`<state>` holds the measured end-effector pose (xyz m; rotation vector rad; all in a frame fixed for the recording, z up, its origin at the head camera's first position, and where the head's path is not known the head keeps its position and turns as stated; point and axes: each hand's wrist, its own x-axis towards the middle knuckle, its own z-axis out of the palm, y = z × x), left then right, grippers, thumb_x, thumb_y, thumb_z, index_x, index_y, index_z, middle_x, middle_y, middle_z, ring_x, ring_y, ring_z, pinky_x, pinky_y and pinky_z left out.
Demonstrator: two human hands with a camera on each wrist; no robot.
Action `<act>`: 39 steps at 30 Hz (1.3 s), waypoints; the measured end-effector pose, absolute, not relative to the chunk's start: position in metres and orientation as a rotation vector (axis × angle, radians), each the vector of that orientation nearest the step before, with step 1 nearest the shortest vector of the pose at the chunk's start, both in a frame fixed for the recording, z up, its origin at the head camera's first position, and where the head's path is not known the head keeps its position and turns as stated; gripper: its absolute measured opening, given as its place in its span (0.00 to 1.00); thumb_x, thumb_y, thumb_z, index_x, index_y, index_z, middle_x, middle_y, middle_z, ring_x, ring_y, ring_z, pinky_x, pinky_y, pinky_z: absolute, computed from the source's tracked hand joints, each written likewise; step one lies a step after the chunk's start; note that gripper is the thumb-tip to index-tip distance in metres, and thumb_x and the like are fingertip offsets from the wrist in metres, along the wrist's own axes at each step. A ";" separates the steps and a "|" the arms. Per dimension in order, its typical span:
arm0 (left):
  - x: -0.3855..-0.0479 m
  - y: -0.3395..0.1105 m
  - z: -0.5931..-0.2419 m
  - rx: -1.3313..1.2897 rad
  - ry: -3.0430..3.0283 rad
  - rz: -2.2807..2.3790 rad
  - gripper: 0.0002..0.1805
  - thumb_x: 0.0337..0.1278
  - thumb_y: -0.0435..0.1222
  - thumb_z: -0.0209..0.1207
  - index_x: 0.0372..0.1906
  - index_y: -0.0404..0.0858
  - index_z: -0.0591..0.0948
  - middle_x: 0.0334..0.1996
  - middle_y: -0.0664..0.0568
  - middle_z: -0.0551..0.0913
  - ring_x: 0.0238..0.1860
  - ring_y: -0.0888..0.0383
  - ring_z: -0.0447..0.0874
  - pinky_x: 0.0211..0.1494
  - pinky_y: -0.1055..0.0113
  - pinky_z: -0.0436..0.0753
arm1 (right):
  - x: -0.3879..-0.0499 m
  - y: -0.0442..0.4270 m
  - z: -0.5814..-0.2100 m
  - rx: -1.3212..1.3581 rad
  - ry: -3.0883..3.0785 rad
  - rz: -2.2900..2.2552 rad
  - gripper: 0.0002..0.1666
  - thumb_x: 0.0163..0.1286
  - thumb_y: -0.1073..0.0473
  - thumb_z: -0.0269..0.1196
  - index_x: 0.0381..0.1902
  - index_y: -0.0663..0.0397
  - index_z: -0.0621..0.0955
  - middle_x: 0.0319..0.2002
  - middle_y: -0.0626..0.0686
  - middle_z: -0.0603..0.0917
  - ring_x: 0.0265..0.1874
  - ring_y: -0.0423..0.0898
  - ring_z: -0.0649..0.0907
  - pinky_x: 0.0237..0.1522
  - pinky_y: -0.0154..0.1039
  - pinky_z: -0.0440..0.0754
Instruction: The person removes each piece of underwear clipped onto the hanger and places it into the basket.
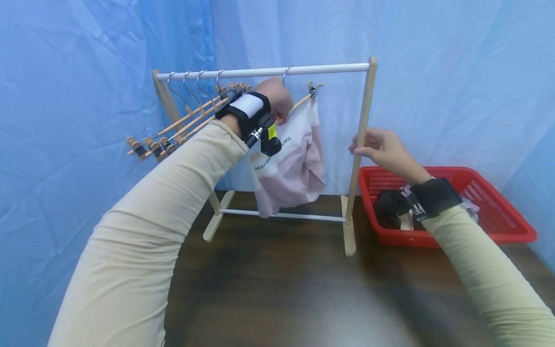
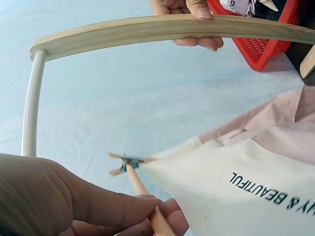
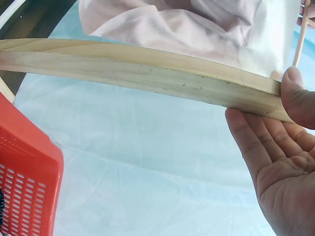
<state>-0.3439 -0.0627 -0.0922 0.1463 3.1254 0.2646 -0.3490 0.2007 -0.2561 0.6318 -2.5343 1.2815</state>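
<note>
A white and pink garment [image 1: 288,178] with black lettering hangs from a wooden clip hanger [image 2: 137,181], whose hook sits over the white rail [image 1: 329,69] of a small clothes rack. My left hand [image 1: 275,99] pinches the hanger's wooden bar between thumb and fingers, just below the rail. One clip [image 2: 129,162] grips a corner of the garment; the other end is hidden behind the left hand and wrist gear. At the rack's right side, my right hand [image 1: 383,147] holds the wooden post [image 1: 366,106], thumb on one face and fingers on the other.
Several bare clip hangers [image 1: 191,120] hang at the rail's left end. To the right of the rack, a red basket [image 1: 498,205] holds dark and light clothing. The rack's wooden feet [image 1: 348,236] stand on a dark table [image 1: 277,289] before blue curtains.
</note>
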 end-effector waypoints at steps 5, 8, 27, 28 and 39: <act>-0.343 -0.064 -0.095 0.112 3.126 0.327 0.05 0.56 0.27 0.62 0.30 0.40 0.82 0.22 0.56 0.79 0.23 0.63 0.77 0.23 0.76 0.72 | -0.350 0.201 -0.256 0.630 -2.535 1.280 0.20 0.72 0.57 0.66 0.57 0.61 0.79 0.56 0.64 0.86 0.61 0.58 0.84 0.65 0.56 0.79; -0.342 -0.065 -0.096 0.138 3.139 0.290 0.05 0.56 0.27 0.63 0.30 0.40 0.82 0.24 0.55 0.80 0.25 0.62 0.77 0.25 0.76 0.74 | -0.350 0.202 -0.257 0.628 -2.534 1.280 0.20 0.72 0.57 0.66 0.57 0.61 0.79 0.56 0.64 0.85 0.61 0.59 0.84 0.65 0.56 0.79; -0.344 -0.068 -0.112 0.156 3.217 0.570 0.13 0.69 0.43 0.62 0.30 0.41 0.87 0.13 0.60 0.78 0.21 0.61 0.75 0.25 0.74 0.71 | -0.350 0.207 -0.258 0.632 -2.535 1.263 0.17 0.73 0.60 0.65 0.56 0.62 0.79 0.55 0.66 0.86 0.59 0.61 0.84 0.62 0.58 0.80; -0.343 -0.068 -0.112 0.162 3.218 0.589 0.13 0.69 0.43 0.62 0.31 0.40 0.87 0.14 0.60 0.79 0.22 0.61 0.76 0.25 0.74 0.71 | -0.350 0.207 -0.259 0.633 -2.534 1.261 0.17 0.73 0.60 0.65 0.56 0.62 0.79 0.55 0.66 0.86 0.59 0.61 0.84 0.62 0.58 0.80; -0.336 -0.072 -0.096 0.180 3.167 0.851 0.11 0.68 0.39 0.62 0.33 0.37 0.87 0.21 0.55 0.82 0.21 0.60 0.74 0.20 0.72 0.68 | -0.349 0.210 -0.259 0.627 -2.532 1.252 0.20 0.72 0.56 0.66 0.57 0.60 0.79 0.55 0.63 0.86 0.59 0.58 0.85 0.63 0.56 0.80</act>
